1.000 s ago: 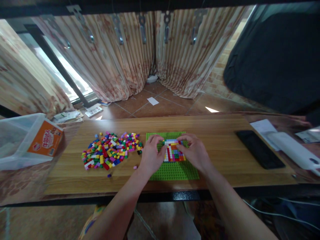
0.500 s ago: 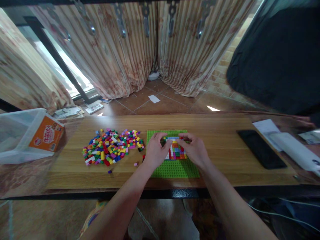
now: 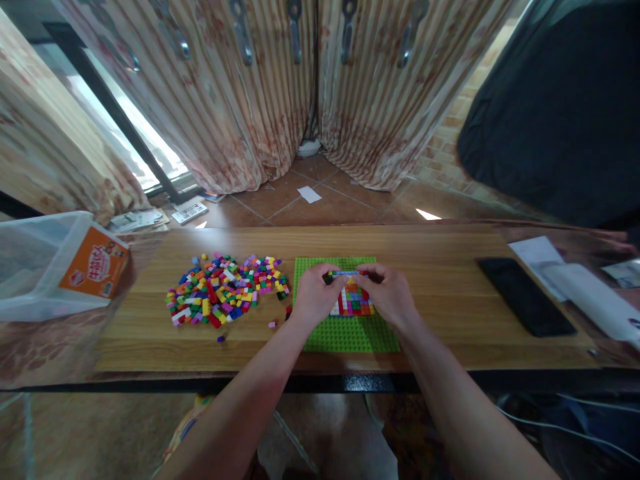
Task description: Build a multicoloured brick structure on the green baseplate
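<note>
A green studded baseplate [image 3: 345, 337] lies on the table in front of me. On it is a flat block of multicoloured toy bricks [image 3: 356, 303], with white, red, orange, green and purple ones showing. My left hand [image 3: 316, 292] curls its thumb and forefinger around the block's far left corner. At the far right corner, my right hand [image 3: 389, 293] grips in the same manner. Between my fingertips runs a narrow row of bricks [image 3: 349, 273] along the block's far edge. My fingers hide both ends of that row, so whether it is pressed down fully I cannot tell.
Left of the baseplate spreads a pile of loose bricks [image 3: 220, 293], with a few strays near it. A clear plastic tub [image 3: 45, 287] with an orange label stands at the far left. To the right lie a black phone [image 3: 525, 297] and white papers [image 3: 537, 257].
Both hands keep their hold at the block's far corners, with only slight finger shifts. The view has tilted a little; the pile and baseplate stay put.
</note>
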The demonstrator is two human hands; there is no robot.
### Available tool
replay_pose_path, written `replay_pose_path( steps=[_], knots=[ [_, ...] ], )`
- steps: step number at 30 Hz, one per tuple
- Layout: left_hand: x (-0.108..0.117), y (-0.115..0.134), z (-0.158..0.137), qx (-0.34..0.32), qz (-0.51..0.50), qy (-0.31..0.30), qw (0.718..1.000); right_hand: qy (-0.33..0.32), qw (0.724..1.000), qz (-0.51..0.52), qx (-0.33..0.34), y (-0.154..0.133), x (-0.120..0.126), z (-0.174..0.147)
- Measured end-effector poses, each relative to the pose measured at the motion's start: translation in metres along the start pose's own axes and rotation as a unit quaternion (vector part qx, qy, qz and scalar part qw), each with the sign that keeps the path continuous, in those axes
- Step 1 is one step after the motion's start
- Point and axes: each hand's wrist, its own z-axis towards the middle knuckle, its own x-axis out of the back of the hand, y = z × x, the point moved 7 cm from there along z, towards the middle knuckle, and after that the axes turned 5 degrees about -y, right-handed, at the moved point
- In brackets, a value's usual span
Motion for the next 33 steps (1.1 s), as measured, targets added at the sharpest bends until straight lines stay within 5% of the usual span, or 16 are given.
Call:
replay_pose_path(
  steps=[15,21,28,33],
  knots=[
    [-0.003,0.0,-0.005,-0.034,0.037,0.001,0.999,-0.04,0.999,-0.036,0.002,0.011,0.004,0.001],
    [0.013,-0.002,-0.005,-0.031,0.02,0.01,0.999,-0.058,0.997,-0.051,0.012,0.013,0.009,0.002],
    [0.082,-0.016,0.007,-0.001,0.083,0.096,0.992,-0.041,0.988,-0.146,0.04,0.009,0.015,0.005],
    [0.167,-0.042,-0.017,0.168,0.267,0.147,0.937,-0.038,0.987,-0.15,0.033,0.01,0.014,0.004]
  ],
)
